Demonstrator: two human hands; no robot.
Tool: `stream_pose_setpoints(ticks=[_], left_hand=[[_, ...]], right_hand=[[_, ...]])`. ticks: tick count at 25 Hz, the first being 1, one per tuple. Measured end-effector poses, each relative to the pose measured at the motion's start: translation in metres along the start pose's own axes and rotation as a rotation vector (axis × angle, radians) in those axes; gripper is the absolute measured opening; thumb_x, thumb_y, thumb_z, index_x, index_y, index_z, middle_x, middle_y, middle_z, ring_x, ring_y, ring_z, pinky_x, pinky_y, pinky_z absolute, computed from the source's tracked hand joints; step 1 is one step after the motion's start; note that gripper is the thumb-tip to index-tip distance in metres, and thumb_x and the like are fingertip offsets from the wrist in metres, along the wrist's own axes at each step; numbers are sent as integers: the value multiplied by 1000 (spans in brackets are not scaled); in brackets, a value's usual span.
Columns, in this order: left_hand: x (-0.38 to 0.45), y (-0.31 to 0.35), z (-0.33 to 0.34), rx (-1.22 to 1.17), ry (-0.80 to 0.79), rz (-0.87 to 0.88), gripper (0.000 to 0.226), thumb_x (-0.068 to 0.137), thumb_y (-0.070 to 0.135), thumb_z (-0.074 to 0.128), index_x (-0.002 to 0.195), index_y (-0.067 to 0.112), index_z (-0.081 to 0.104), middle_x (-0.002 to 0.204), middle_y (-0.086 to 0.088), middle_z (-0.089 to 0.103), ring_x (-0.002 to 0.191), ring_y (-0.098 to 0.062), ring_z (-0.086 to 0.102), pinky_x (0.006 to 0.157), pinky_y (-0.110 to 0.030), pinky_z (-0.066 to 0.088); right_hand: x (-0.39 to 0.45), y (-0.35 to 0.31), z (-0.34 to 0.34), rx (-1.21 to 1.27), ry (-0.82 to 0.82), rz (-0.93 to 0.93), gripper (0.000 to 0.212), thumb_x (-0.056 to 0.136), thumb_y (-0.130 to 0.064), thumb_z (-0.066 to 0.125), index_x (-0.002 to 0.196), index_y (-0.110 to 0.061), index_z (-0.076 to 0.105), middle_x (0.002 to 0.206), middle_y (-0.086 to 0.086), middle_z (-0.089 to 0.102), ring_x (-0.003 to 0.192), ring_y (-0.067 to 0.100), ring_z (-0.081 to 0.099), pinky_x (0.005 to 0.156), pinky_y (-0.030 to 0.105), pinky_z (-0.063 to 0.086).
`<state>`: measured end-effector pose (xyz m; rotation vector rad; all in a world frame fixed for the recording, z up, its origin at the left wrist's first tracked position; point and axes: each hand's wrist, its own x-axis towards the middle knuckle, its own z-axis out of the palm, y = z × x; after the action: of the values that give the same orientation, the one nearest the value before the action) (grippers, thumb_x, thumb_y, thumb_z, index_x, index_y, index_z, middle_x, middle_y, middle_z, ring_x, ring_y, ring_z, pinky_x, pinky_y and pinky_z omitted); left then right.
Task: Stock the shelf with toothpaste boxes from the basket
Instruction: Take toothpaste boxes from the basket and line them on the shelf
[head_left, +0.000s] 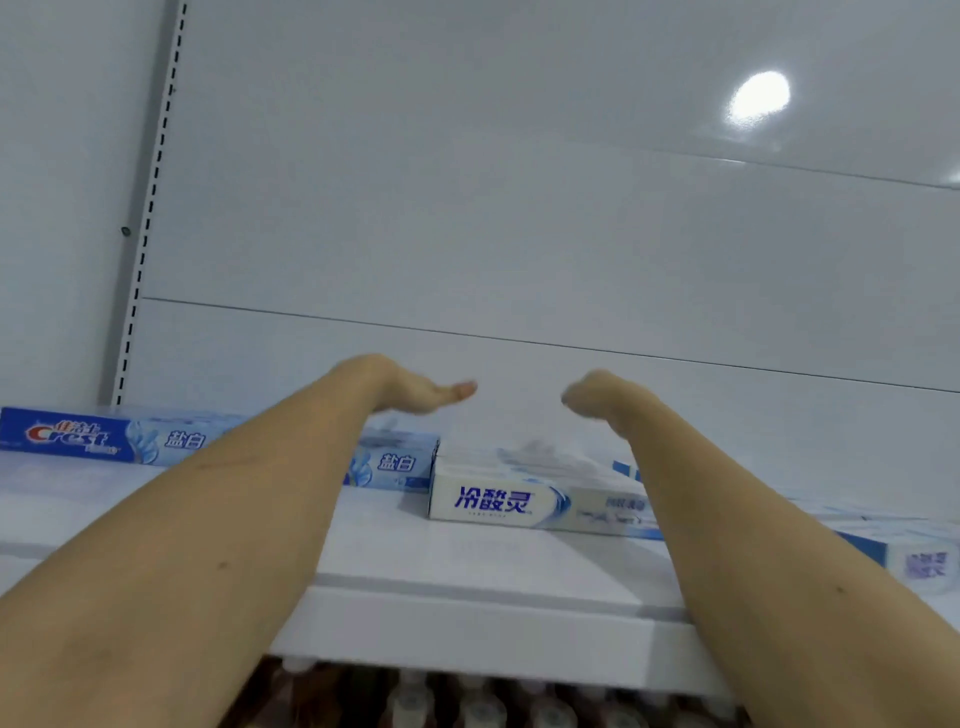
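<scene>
On shelf: toothpaste boxes | hands (grip hidden) behind | bottles below

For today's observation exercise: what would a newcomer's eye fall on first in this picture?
Two bare forearms reach over the white shelf, the left hand and right hand near each other above the boxes, holding nothing. Below them lie a blue Crest box at far left and a white toothpaste box in the middle.
</scene>
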<state>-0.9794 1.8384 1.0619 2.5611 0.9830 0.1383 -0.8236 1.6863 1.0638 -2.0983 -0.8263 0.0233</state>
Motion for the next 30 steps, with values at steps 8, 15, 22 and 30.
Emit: stream_pose_setpoints(ticks=[8,15,22,30], left_hand=[[-101,23,27,238,13,374,75,85,55,66,149,26,39,145,10,49,128,-16,51,111,-33,36],[-95,-6,52,329,84,370,57,96,32,58,149,35,37,145,15,48,128,-12,47,109,-31,33],[-82,-5,43,378,27,419,57,92,28,65,145,32,45,131,14,60,118,-11,56,103,-27,39],[-72,65,20,403,-13,471,78,85,63,58,150,25,39,149,8,46,132,-16,47,114,-36,34]], right_hand=[[-69,37,-35,-19,-24,33,49,104,-28,39,147,-4,36,149,13,41,138,32,39,112,42,34],[-65,68,-14,484,-195,238,37,100,-31,50,129,-11,41,133,5,49,115,24,60,107,39,44],[-66,62,-10,423,-234,280,39,101,-38,48,131,-14,39,131,6,53,98,19,64,96,30,50],[-74,54,-24,0,230,-279,32,101,-30,41,120,-9,57,113,7,58,93,20,55,78,27,40]])
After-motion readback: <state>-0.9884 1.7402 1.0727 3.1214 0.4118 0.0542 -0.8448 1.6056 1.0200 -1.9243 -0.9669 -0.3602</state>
